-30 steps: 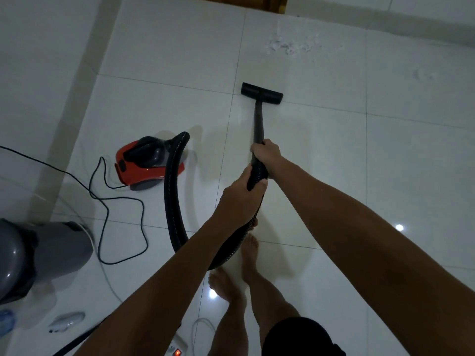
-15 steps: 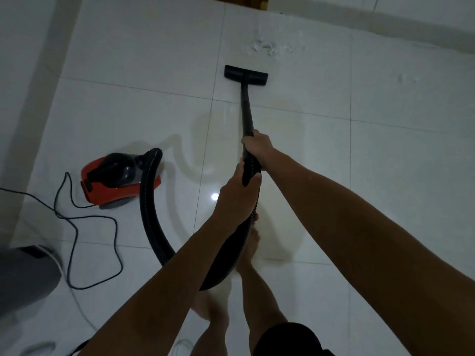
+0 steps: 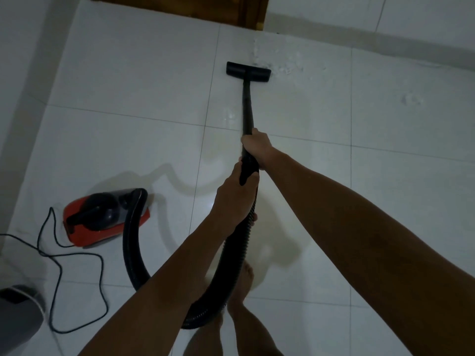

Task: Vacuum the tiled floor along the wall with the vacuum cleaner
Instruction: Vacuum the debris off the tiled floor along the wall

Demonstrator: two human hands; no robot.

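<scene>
Both hands grip my black vacuum wand [image 3: 248, 109]: right hand [image 3: 257, 147] ahead, left hand [image 3: 235, 199] behind. Risk, as I judge it: the flat black floor nozzle [image 3: 248, 71] scatters the white debris [image 3: 285, 64] just beyond it; the ribbed black hose [image 3: 133, 242] drags the red canister [image 3: 102, 217] behind.

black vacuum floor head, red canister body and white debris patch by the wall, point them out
black vacuum floor head [image 3: 248, 71], head view, middle of its top
red canister body [image 3: 84, 228], head view, red side shell
white debris patch [image 3: 288, 64], head view, scattered flecks right of the floor head

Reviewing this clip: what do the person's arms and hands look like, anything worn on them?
Both forearms are bare, with no sleeves in view. The left hand and right hand wear no gloves, and no watch, rings or wristbands are visible. The dim light hides finer detail.
</scene>
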